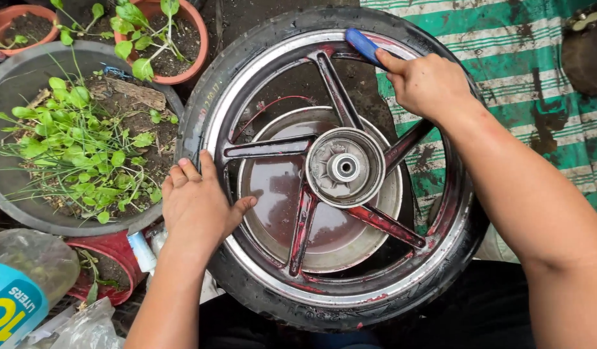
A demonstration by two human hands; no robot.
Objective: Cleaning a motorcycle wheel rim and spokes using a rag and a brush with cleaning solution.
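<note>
Motorcycle wheel (pixel 337 168), lying flat over a basin of reddish water (pixel 279 194).
Left hand (pixel 198 203) clamped on rim at nine o'clock; right hand (pixel 428 84) gripping blue-handled tool (pixel 365 45) at one o'clock; potted plants (pixel 79 136) alongside.

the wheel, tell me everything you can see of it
The wheel lies flat over a round basin of murky water. Its black tyre rings a wet, silver metal rim with five spokes of worn red paint and a grey hub. The left hand grips its left edge; the right hand presses a blue-handled tool against the top rim.
</note>
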